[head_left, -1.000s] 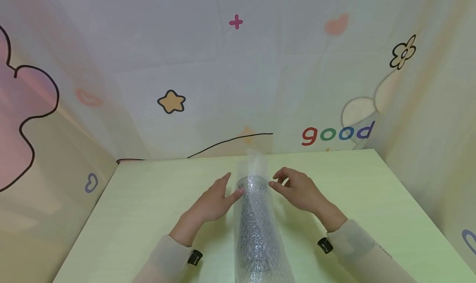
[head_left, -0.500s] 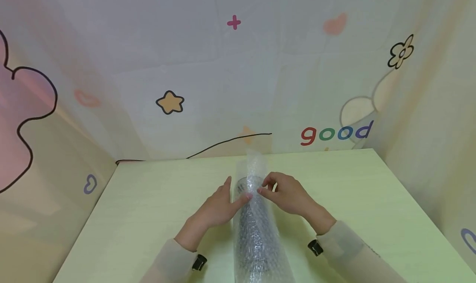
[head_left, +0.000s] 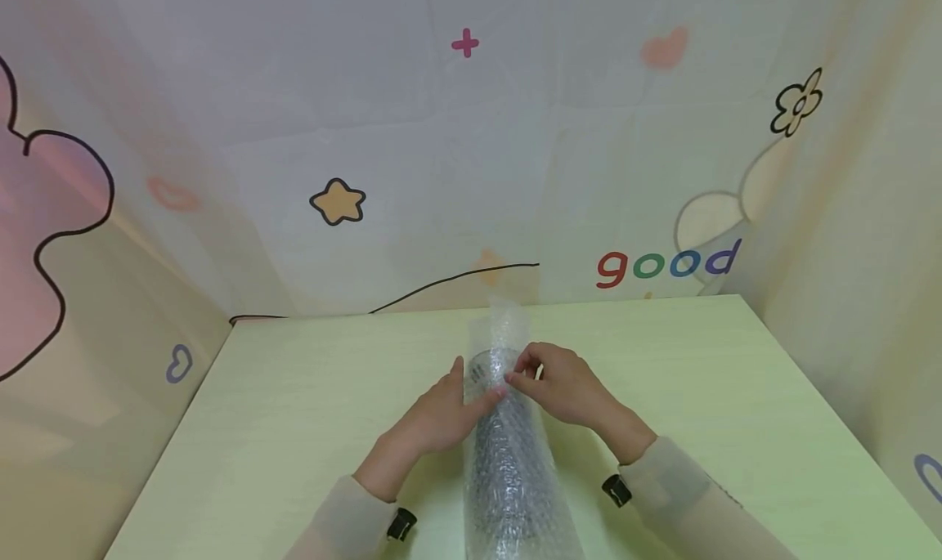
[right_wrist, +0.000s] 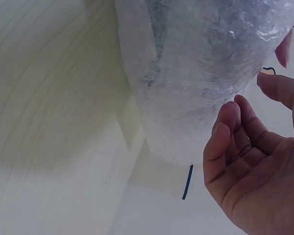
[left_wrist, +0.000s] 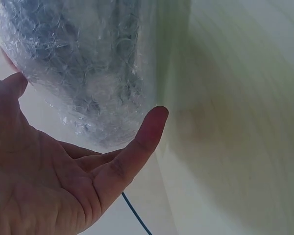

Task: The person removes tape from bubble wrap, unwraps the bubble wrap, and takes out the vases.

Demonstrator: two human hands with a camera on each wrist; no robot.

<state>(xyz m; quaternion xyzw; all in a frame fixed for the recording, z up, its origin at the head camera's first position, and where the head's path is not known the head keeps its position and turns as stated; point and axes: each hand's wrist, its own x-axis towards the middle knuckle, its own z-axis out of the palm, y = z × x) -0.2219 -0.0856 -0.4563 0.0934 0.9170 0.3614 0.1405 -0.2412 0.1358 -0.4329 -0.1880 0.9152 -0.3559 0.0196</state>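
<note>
A long dark cylinder wrapped in clear bubble wrap (head_left: 508, 470) lies on the table, its near end cut off by the lower edge of the head view. Loose wrap extends past its far end. My left hand (head_left: 441, 413) rests its thumb across the top, with its fingers stretched along the left side. In the left wrist view the fingers (left_wrist: 152, 125) lie spread around the far end. My right hand (head_left: 562, 384) has bent fingers and thumb at the wrap's right side, their tips right at its surface. I cannot tell whether they pinch the wrap.
The pale yellow-green table (head_left: 309, 396) spreads out on both sides. Behind it hangs a printed curtain (head_left: 412, 135), with more curtain at left and right. A black clip (head_left: 401, 524) is on the left cuff and another (head_left: 616, 490) on the right.
My right hand has come in from the right to the wrap. My left hand has slid its thumb farther across the top. The wrapped cylinder has stayed in place.
</note>
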